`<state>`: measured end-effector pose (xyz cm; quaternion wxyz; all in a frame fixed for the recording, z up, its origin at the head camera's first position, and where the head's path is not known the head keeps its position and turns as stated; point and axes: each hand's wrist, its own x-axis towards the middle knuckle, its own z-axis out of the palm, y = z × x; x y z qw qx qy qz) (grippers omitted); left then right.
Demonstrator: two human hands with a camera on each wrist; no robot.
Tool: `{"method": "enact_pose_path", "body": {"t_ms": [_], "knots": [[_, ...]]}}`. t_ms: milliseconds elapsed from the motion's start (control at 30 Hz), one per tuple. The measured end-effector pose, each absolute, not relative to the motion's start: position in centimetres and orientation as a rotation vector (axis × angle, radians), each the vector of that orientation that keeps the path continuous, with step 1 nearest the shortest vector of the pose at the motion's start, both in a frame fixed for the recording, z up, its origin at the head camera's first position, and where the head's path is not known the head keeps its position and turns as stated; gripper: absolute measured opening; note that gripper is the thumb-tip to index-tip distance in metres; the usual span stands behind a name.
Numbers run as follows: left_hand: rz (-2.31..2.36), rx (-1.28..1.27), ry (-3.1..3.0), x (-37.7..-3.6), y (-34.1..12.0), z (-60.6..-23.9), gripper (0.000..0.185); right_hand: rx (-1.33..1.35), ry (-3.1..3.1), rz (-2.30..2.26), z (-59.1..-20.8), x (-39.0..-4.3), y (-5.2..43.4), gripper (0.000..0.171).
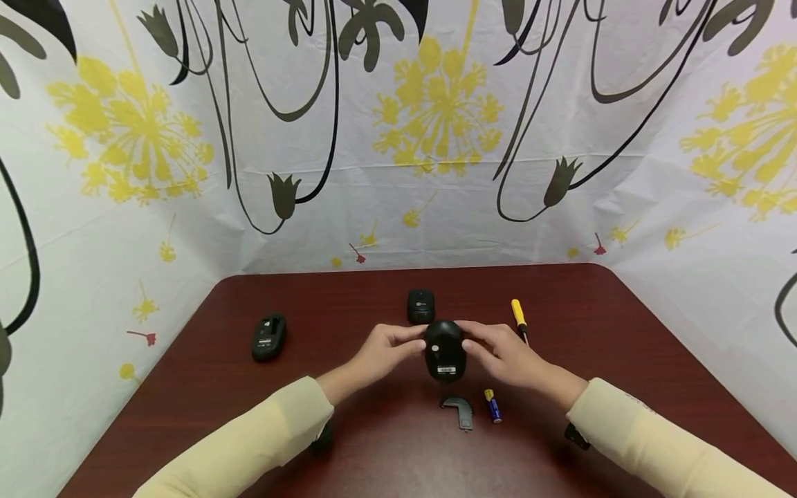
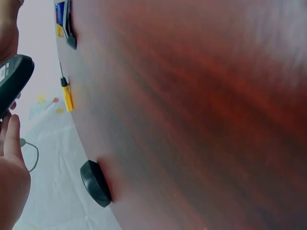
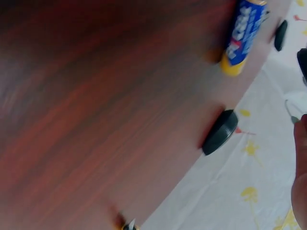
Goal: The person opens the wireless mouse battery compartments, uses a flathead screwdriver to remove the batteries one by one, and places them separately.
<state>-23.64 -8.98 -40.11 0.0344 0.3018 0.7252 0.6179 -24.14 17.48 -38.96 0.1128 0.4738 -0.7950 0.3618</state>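
A black computer mouse (image 1: 445, 346) is held up over the table between both hands, its labelled underside facing the head camera. My left hand (image 1: 387, 351) pinches its left side with fingers and thumb. From the other side my right hand (image 1: 507, 354) grips it the same way. In the left wrist view the mouse (image 2: 17, 81) shows edge-on, well above the tabletop. Below it on the table lie a curved grey cover (image 1: 462, 411) and a blue-and-yellow battery (image 1: 492, 406). The battery (image 3: 241, 38) looms large in the right wrist view.
Another black mouse (image 1: 420, 306) sits just behind the held one. A further dark mouse (image 1: 269, 337) lies at the left of the brown table (image 1: 349, 297). A yellow-handled screwdriver (image 1: 518, 312) lies behind my right hand. A patterned white cloth (image 1: 373, 207) hangs around the table.
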Motion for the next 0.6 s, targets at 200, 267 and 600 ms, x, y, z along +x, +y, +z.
{"method": "enact_pose_path", "body": {"t_ms": [200,267,600], "knots": [[2.066,0.688,2.039,-22.4,-9.0,-40.1,0.039,1.198,-2.446,1.503,-39.0,-23.0,16.5,0.037],[2.112,0.625,1.976,-22.0,-9.0,-40.1,0.040,1.175,-2.434,1.660,-39.0,-22.7,16.2,0.037],[2.248,0.381,1.765,-20.3,-8.8,-39.8,0.043,0.937,-2.443,2.163,-38.2,-21.2,14.8,0.045]]}}
